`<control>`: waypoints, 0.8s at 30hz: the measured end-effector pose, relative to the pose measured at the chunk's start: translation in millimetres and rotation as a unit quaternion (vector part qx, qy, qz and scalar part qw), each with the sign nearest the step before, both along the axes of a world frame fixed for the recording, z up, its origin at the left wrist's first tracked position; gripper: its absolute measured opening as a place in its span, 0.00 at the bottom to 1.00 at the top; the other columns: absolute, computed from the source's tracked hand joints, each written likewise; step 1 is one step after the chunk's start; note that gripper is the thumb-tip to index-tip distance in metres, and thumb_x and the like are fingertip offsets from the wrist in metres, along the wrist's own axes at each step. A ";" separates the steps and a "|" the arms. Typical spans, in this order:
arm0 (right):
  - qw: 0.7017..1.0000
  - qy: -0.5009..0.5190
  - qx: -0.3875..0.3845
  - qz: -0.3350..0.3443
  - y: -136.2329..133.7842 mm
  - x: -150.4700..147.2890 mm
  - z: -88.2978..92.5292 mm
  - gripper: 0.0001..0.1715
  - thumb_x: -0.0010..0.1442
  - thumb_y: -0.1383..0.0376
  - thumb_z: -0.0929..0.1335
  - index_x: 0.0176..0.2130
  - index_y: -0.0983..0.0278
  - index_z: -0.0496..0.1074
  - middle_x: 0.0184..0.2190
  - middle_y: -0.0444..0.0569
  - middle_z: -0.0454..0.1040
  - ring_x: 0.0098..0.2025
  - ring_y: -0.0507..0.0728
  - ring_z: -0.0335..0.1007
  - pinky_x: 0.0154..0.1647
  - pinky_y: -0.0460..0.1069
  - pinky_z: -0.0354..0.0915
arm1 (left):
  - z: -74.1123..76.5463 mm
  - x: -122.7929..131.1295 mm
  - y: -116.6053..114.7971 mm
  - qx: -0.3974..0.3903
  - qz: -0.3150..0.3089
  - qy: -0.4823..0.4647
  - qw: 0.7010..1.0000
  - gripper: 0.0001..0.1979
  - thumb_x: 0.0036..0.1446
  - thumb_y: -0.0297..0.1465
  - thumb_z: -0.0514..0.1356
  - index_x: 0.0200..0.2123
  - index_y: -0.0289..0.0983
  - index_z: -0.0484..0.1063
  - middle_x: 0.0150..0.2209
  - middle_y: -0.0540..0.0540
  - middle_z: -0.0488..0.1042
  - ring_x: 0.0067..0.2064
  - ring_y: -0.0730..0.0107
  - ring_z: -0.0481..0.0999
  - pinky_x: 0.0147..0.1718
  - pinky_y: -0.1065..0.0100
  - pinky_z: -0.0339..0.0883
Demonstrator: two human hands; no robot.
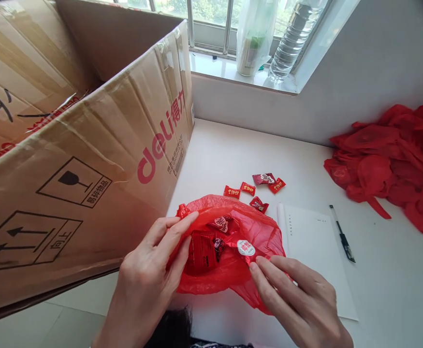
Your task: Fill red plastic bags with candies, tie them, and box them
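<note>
A thin red plastic bag (211,285) lies with its mouth spread on the white table (218,154). My left hand (156,266) is closed on the bag's left rim, thumb and fingers pinching it. Inside are a small red box (203,251), a dark round-ended wrapped sweet (219,245) and a candy with a pale label (221,223). Over the bag's right side, my right hand (298,290) pinches the end of a red wrapped candy (246,248) with a round white label. Just beyond the bag lie several small wrapped candies (248,188).
A large open cardboard box (124,159) stands close on the left. White paper (316,261) and a black pen (343,237) lie to the right. Red cloth-like bags (388,159) are heaped farther right. The windowsill holds a water bottle (293,43) and a bagged cup (249,53).
</note>
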State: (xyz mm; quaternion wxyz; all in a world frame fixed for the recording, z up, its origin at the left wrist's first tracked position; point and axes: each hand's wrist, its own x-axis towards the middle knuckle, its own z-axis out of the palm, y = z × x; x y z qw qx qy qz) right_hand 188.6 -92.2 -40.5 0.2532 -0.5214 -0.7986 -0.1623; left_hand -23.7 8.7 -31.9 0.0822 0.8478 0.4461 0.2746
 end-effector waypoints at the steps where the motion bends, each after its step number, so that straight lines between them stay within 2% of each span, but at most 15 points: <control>1: 1.000 0.003 -0.003 0.006 0.6 1.3 -2.3 0.15 0.62 0.77 0.60 0.42 0.68 0.74 0.35 0.50 0.79 0.37 0.56 0.74 0.37 0.50 0.71 | 2.2 -1.3 -0.9 -0.005 -0.011 -0.009 1.000 0.15 0.64 0.28 0.54 0.53 0.44 0.68 0.44 0.52 0.70 0.40 0.78 0.75 0.43 0.80 0.66; 5: 0.999 0.034 -0.023 0.015 -0.3 9.2 -9.2 0.14 0.62 0.78 0.61 0.41 0.71 0.73 0.34 0.53 0.78 0.36 0.57 0.73 0.37 0.52 0.72 | 9.7 -6.0 -2.2 -0.030 -0.042 -0.077 0.996 0.17 0.61 0.28 0.58 0.53 0.47 0.69 0.47 0.54 0.70 0.43 0.79 0.74 0.48 0.83 0.64; 8: 0.998 0.045 -0.028 0.018 0.0 12.0 -9.5 0.14 0.62 0.78 0.61 0.41 0.71 0.73 0.33 0.53 0.78 0.34 0.56 0.72 0.35 0.51 0.71 | 14.9 -5.9 -1.7 -0.083 -0.064 -0.148 0.983 0.20 0.59 0.26 0.60 0.54 0.50 0.68 0.47 0.56 0.70 0.44 0.80 0.73 0.48 0.85 0.65; 11: 0.999 0.052 0.002 0.014 4.2 8.6 -9.6 0.13 0.60 0.79 0.62 0.40 0.73 0.74 0.33 0.54 0.78 0.34 0.57 0.71 0.32 0.52 0.69 | 18.8 -3.7 -1.8 -0.141 -0.070 -0.182 0.970 0.21 0.58 0.26 0.60 0.54 0.51 0.68 0.47 0.56 0.70 0.44 0.80 0.74 0.46 0.86 0.67; 17: 0.995 0.089 -0.041 0.011 6.2 2.3 -6.8 0.11 0.56 0.78 0.68 0.40 0.71 0.74 0.34 0.52 0.77 0.35 0.58 0.70 0.36 0.53 0.68 | 18.8 -4.1 -5.3 -0.168 -0.024 -0.190 0.967 0.18 0.58 0.30 0.61 0.52 0.50 0.70 0.49 0.54 0.71 0.47 0.72 0.75 0.47 0.78 0.70; 19: 0.992 0.121 -0.024 -0.018 0.5 7.3 -3.8 0.10 0.56 0.76 0.69 0.40 0.69 0.74 0.32 0.51 0.77 0.35 0.57 0.70 0.38 0.53 0.68 | 18.2 -5.4 -5.9 -0.169 -0.010 -0.214 0.962 0.18 0.57 0.31 0.62 0.51 0.49 0.70 0.47 0.53 0.73 0.43 0.70 0.77 0.42 0.76 0.73; 21: 0.984 0.150 -0.041 -0.085 -8.5 15.8 -5.3 0.14 0.57 0.70 0.70 0.45 0.66 0.72 0.37 0.52 0.76 0.38 0.58 0.70 0.40 0.53 0.70 | 18.6 -6.2 -5.8 -0.164 0.024 -0.247 0.955 0.21 0.56 0.32 0.62 0.53 0.49 0.67 0.42 0.52 0.75 0.37 0.70 0.79 0.36 0.75 0.76; 22: 0.975 0.169 -0.076 -0.123 -14.1 20.8 -8.6 0.20 0.57 0.66 0.70 0.50 0.65 0.70 0.41 0.53 0.75 0.40 0.59 0.71 0.40 0.53 0.71 | 19.1 -6.6 -5.6 -0.160 0.047 -0.256 0.952 0.24 0.55 0.32 0.63 0.56 0.48 0.64 0.39 0.53 0.76 0.34 0.70 0.79 0.33 0.75 0.76; 24: 0.940 0.219 -0.195 -0.173 -27.0 31.3 -19.9 0.34 0.56 0.58 0.70 0.59 0.62 0.61 0.46 0.54 0.73 0.40 0.59 0.73 0.35 0.52 0.73 | 20.4 -7.7 -5.0 -0.152 0.087 -0.244 0.954 0.29 0.54 0.35 0.64 0.58 0.47 0.61 0.36 0.53 0.76 0.32 0.70 0.79 0.29 0.76 0.75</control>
